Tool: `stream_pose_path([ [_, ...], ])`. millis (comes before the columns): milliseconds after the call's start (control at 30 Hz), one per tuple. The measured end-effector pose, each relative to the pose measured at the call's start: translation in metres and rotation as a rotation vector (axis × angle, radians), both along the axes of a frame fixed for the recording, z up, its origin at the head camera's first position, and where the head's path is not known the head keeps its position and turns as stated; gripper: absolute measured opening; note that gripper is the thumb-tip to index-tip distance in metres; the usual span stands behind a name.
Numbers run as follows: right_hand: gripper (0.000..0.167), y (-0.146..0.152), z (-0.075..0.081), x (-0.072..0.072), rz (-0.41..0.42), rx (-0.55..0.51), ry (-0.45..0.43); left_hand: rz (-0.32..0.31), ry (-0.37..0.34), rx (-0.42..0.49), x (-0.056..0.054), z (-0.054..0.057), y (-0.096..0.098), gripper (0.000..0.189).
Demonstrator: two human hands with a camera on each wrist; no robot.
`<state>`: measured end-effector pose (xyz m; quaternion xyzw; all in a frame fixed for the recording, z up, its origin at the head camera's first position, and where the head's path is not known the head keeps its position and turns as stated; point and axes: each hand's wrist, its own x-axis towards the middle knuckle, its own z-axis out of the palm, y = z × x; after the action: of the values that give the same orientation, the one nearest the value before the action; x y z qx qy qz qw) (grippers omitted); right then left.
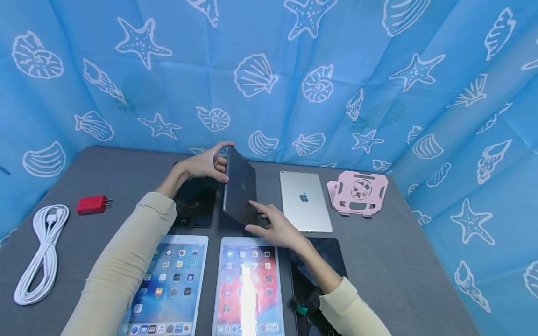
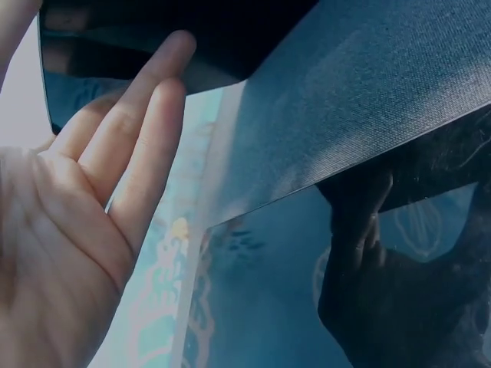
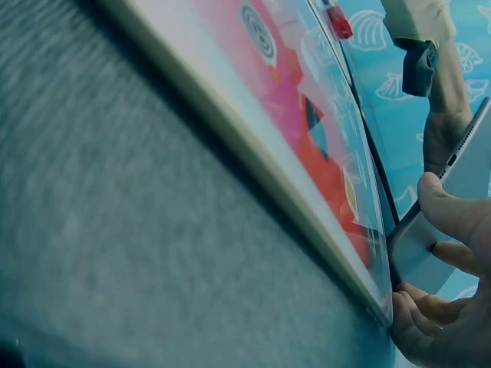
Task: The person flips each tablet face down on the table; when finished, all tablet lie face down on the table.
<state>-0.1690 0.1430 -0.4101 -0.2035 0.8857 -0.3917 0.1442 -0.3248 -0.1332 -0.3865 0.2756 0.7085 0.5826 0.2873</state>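
Note:
A dark grey tablet (image 1: 241, 186) stands tilted on edge above the table, its back toward the right. My left hand (image 1: 206, 164) grips its upper left edge; in the left wrist view several fingers lie along the glossy dark screen (image 2: 222, 38). At the lower near corner my right hand (image 1: 279, 228) pinches the tablet, the thumb on its edge and the index finger on its back in the right wrist view. A black tablet (image 1: 203, 207) lies flat under my left wrist. Closer in are two lit white tablets, one left (image 1: 172, 280) and one centre (image 1: 252, 247).
A silver tablet (image 1: 306, 200) lies face down right of the raised one, and beyond it stands a pink folding stand (image 1: 360, 192). Another black tablet (image 1: 332, 254) is under my right forearm. At left are a red charger plug (image 1: 91, 204) and a coiled white cable (image 1: 44, 252).

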Motion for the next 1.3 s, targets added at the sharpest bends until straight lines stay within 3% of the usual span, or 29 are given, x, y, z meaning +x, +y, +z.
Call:
stream_pose_path([
  [233, 0.068, 0.01, -0.001, 0.0, -0.043, 0.036, 0.011, -0.03, -0.029, -0.091, 0.002, -0.004, 0.001, 0.123],
  [467, 0.068, 0.015, -0.001, 0.001, -0.078, 0.098, 0.03, -0.037, -0.045, -0.202, 0.003, -0.017, 0.005, 0.126],
  [633, 0.067, 0.017, -0.002, 0.001, -0.095, 0.121, 0.05, -0.052, 0.036, -0.274, 0.003, -0.027, 0.008, 0.126],
  [800, 0.067, 0.017, -0.003, 0.001, -0.108, 0.134, 0.064, -0.015, 0.107, -0.374, 0.003, -0.033, 0.011, 0.125],
  [1300, 0.068, 0.017, -0.005, -0.001, -0.134, 0.15, 0.067, 0.03, 0.121, -0.469, 0.005, -0.031, 0.022, 0.126],
])
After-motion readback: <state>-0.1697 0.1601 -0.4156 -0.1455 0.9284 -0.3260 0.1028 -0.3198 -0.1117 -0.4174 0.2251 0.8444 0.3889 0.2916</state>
